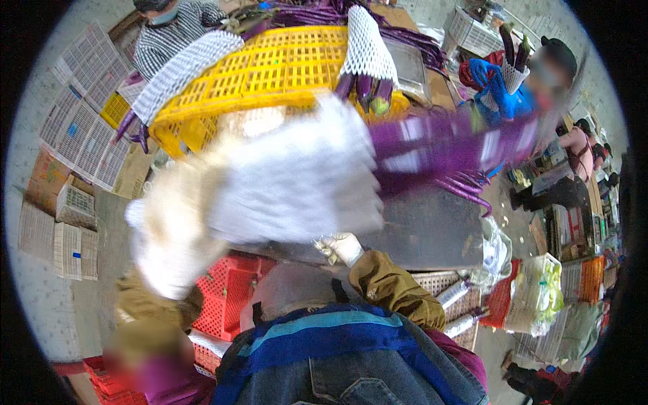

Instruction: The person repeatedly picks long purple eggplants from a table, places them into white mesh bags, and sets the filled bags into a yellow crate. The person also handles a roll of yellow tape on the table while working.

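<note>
My left hand (174, 238), in a pale glove and blurred by motion, grips one end of a white foam net sleeve (298, 177). Long purple eggplants (455, 144) stick out of the sleeve's other end, towards the right, also blurred. Below the sleeve is my gloved right hand (344, 248), near the dark tabletop (430, 228). Its fingers are curled and their tips look yellowish-brown; whether they hold something cannot be made out. Beyond the sleeve, a yellow plastic crate (258, 66) bears two more netted bundles, one a white foam net (367, 48) with several eggplants (364, 93) showing.
Loose eggplants (309, 15) lie at the far side. Red plastic crates (228, 298) stand below the table, left of my apron. A basket (473, 334) with wrapped produce sits at lower right. Across the table are a person in stripes (169, 38) and another in blue sleeves (498, 91).
</note>
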The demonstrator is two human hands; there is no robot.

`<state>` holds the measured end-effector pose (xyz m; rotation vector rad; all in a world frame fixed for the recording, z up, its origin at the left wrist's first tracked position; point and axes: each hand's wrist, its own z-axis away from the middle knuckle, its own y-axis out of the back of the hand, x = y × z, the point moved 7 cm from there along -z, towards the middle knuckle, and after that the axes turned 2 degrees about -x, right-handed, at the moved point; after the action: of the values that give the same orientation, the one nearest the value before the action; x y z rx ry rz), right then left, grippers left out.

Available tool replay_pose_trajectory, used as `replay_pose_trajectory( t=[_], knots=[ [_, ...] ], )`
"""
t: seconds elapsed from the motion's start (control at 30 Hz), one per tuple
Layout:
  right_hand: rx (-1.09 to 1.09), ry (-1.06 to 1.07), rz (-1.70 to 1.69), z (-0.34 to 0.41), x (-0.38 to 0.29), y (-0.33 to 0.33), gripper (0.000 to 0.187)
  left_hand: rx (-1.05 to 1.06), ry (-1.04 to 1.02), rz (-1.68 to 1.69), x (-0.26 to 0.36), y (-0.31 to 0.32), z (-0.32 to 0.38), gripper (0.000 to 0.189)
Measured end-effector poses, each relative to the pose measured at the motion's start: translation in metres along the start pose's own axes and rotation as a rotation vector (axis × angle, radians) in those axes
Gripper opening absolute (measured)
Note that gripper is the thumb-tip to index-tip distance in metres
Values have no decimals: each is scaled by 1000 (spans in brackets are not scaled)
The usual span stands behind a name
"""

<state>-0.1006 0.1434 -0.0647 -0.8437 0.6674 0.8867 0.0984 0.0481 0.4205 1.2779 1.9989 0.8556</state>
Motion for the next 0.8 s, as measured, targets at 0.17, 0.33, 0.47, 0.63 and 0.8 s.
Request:
replay_pose_trajectory(
  t=[0.17, 0.33, 0.47, 0.63, 0.8],
  knots=[
    [-333, 199, -227, 54, 23, -15, 27, -336, -211, 184, 48, -148, 51, 58],
    [-161, 2, 148, 122, 46, 4, 31, -635, -193, 177, 47, -311, 116, 54],
    [-218, 262, 149, 130, -24, -9, 32, -986, -107, 303, 55, -381, 149, 54],
    [415, 621, 1009, 25, -130, -22, 28, -1041, -193, 323, 53, -386, 119, 56],
    [417, 282, 1352, -55, -141, -10, 46, -657, 2, 227, 37, -363, 114, 68]
  ],
)
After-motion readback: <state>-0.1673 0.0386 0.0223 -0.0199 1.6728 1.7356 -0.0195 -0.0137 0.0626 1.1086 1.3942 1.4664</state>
